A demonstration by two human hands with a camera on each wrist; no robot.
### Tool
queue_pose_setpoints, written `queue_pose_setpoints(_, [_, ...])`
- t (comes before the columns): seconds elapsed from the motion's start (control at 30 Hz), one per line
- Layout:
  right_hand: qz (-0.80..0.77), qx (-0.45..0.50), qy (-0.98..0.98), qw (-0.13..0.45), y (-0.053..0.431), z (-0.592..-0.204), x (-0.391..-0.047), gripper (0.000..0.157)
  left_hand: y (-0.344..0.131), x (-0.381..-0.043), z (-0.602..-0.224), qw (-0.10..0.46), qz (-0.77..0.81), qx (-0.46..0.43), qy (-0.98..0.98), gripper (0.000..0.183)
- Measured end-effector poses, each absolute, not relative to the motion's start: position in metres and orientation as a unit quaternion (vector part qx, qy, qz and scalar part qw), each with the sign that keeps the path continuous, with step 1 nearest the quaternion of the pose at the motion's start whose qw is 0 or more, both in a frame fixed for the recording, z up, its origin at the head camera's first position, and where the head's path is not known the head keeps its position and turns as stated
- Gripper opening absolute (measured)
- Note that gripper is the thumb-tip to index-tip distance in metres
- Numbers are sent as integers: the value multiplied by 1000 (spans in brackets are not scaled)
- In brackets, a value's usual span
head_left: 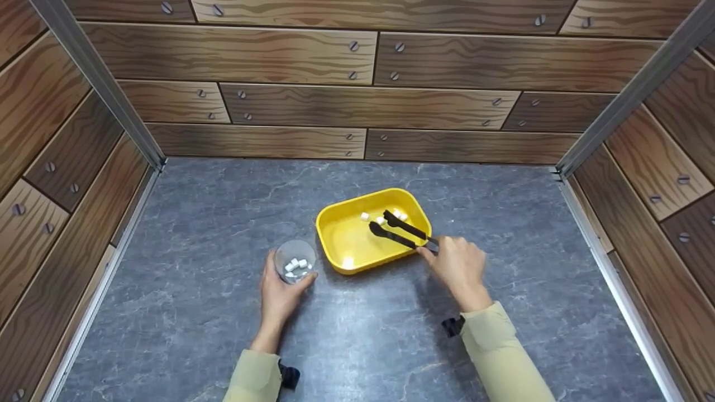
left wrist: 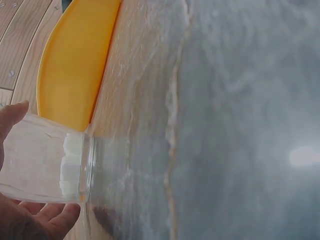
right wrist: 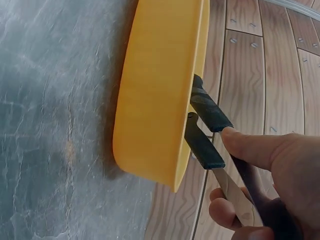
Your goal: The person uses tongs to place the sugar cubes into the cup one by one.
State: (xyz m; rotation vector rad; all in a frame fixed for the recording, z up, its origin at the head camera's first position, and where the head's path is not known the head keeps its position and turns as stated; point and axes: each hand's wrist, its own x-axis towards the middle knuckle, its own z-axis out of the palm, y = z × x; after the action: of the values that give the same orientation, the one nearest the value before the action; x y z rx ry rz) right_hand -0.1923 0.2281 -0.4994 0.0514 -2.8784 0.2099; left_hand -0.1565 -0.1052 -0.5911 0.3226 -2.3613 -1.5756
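Note:
My left hand (head_left: 282, 298) holds a clear glass (head_left: 295, 254) upright on the floor, thumb on one side and fingers on the other. Several small white cubes (left wrist: 71, 165) lie at the bottom of the glass. In my right hand (head_left: 459, 268) is a pair of tongs (right wrist: 212, 145) with black tips and metal arms, gripped between thumb and fingers. Its two tips are spread apart and reach over the rim into a yellow tray (head_left: 343, 245). Inside that tray, several white cubes (head_left: 365, 216) lie near the far side, some close to the tong tips.
A grey marbled surface (head_left: 195, 279) lies beneath everything. Wood-patterned panels (head_left: 290, 106) rise at the back and on both sides, with metal edge strips (head_left: 106, 84) at the corners. The tray stands just right of the glass.

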Motion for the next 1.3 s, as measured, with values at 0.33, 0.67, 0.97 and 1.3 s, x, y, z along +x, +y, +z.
queue_pose_setpoints(0.33, [49, -5, -996, 77, 226, -498, -201, 53, -105, -156, -591, 143, -547, 112, -817, 101])
queue_pose_setpoints(0.67, [35, -11, -998, 57, 222, -499, -208, 52, -105, -156, -591, 144, -551, 105, -815, 102])
queue_pose_setpoints(0.97, [37, -12, -998, 45, 219, -498, -212, 51, -105, -155, -590, 132, -551, 113, -816, 103])
queue_pose_setpoints(1.3, [33, -18, -999, 17, 216, -496, -216, 50, -105, -155, -590, 123, -548, 120, -819, 103])
